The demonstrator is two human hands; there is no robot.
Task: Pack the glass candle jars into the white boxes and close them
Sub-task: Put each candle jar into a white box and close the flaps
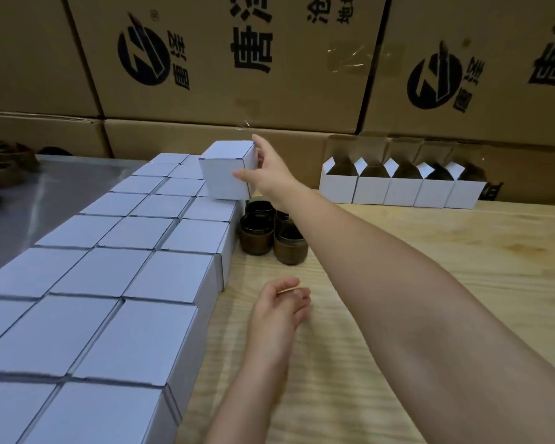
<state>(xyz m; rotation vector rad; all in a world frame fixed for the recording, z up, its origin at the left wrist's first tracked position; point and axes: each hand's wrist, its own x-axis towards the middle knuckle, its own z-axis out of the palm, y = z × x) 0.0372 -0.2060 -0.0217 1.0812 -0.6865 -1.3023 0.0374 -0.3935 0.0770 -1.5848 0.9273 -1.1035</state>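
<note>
Item 1. Block of closed white cardboard boxes (109, 277): packed edge to edge in rows and taken as the landmark for all entries below. It is laid along the left part of a pale wooden tabletop (398, 267).

Item 2. Single closed white cardboard box (226, 174): held at the block's far right corner, standing higher than the block's top, all flaps shut.

Item 3. Right hand (269, 174): stretched forward to the right of the block. The single box is gripped by it, thumb laid on the near face and fingers on the right face.

Item 4. Left hand (279, 306): held just to the right of the block's middle, over the wood, fingers loosely curled. A thin pale sliver is seen at the fingertips, and whether it is pinched cannot be told.

Item 5. Cluster of dark brown glass candle jars (257, 235): stood upright, mouths open, just beside the block's right side, partly covered by the right forearm.

Item 6. Row of five open white cardboard boxes (401, 192): set well to the right of the block's far end, top flaps raised.

Item 7. Large brown corrugated cartons (225, 59): printed in black and stacked behind the block.

Item 8. Grey metal sheet (29, 193): laid to the left of the block.
</note>
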